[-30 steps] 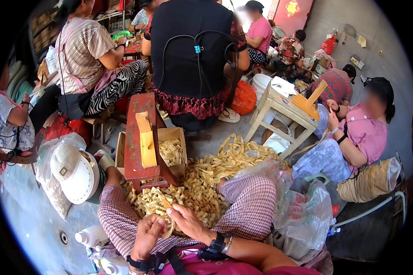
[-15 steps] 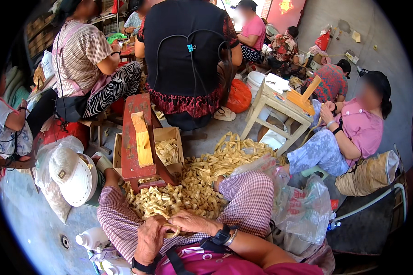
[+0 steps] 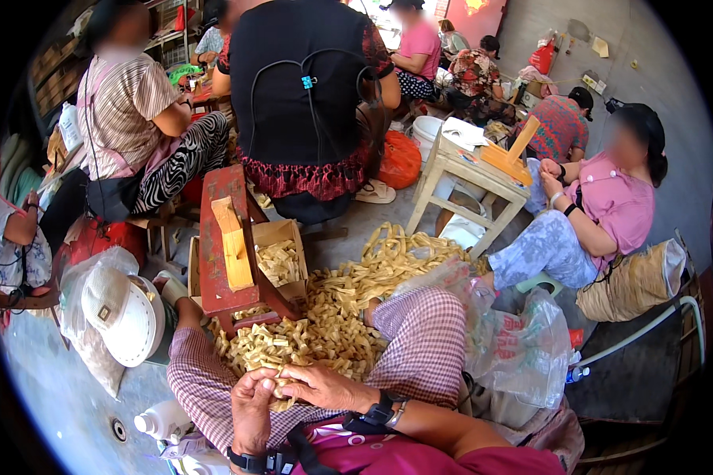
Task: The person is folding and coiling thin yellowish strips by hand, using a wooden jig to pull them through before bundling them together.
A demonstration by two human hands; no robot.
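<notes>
Over my lap, my left hand (image 3: pixel 252 402) and my right hand (image 3: pixel 322 388) meet with fingers bent and pinched together. Between them is a short piece of pale yellow flat strip (image 3: pixel 281 402), looped or folded; the fingers partly cover it. Just beyond my hands, between my knees, lies a heap of small folded yellow pieces (image 3: pixel 293 344). Long loose strips (image 3: pixel 404 253) of the same colour trail off behind it to the right. What the strips are made of, I cannot tell.
A red wooden bench (image 3: pixel 214 289) bears a notched wooden block (image 3: pixel 231 244); a cardboard box (image 3: pixel 291 231) of pieces stands beside it. White hat (image 3: pixel 103 297) at left, plastic bag (image 3: pixel 523 356) at right. A stool (image 3: pixel 463 162) holds a wooden tool. Several people sit around me.
My left hand has turned upward, its fingertips now nearer my right fingers. The strip's open loop has become a smaller, partly hidden bundle. The view has shifted slightly.
</notes>
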